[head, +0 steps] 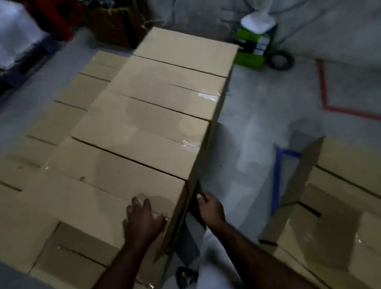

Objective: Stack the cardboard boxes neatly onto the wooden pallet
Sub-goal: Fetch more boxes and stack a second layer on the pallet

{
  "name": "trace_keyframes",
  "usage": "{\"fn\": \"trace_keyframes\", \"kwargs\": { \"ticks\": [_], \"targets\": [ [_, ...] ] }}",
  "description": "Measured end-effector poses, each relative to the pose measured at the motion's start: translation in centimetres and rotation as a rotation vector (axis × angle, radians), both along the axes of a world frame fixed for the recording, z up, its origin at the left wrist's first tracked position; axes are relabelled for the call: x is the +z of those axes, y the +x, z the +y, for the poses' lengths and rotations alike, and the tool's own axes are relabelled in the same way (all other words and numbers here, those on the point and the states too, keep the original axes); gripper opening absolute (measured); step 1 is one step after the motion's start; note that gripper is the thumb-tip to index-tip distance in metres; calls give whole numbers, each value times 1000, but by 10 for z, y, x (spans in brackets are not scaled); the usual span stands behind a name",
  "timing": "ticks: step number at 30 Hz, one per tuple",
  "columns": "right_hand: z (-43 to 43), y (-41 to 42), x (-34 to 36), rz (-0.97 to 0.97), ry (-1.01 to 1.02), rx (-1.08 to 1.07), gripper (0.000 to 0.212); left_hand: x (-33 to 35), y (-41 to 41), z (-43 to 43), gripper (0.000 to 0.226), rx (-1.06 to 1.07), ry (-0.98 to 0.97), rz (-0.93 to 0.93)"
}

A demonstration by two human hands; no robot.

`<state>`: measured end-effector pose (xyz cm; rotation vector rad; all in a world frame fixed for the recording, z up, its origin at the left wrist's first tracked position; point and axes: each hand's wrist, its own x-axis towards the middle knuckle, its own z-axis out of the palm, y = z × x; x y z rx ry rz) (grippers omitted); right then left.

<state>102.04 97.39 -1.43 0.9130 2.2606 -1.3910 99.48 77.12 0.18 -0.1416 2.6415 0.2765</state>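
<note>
Here, in a dim storeroom, a white wrapped bundle [2,33] sits at far left, blurred. Beside it, low boxes [50,130] lie side by side in a line running away from the viewer. Against their right flank a top row [156,106] of taped boxes stands one tier higher, edge to edge.

The near box [111,178] closes that row at the front. The person's left hand [143,221] lies palm down on its lid near the right edge, fingers spread. The right hand [209,208] is just round the corner, against the same box's side wall, fingers curled at a dark gap there; whether they grip the cardboard cannot be told. Both forearms are bare.

Right of the stack is grey floor [250,122]. A green item [253,49] stands by the far wall. A strip of blue tape [276,179] and a line of red tape [324,91] mark the floor. At far right more boxes [355,190] sit apart from the stack.
</note>
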Motion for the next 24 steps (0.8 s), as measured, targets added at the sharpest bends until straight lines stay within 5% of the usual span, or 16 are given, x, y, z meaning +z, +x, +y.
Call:
{"fn": "trace_keyframes", "kwargs": {
  "ticks": [5, 9, 11, 17, 24],
  "targets": [
    [-10, -6, 0, -20, -81, -36, 46, -15, -18, 27, 73, -159, 21, 22],
    [-16, -17, -6, -31, 16, 96, 42, -18, -14, 21, 29, -127, 104, 185],
    [-22, -24, -2, 69, 125, 209, 32, -16, -1, 8, 24, -30, 113, 250],
    [-27, -72, 22, 282, 400, 644, 29, -10, 30, -24, 85, 778, 101, 52],
    [-45, -135, 37, -29, 500, 1003, 28, -14, 42, -33, 114, 1011, 448, 46]
  ]
}}
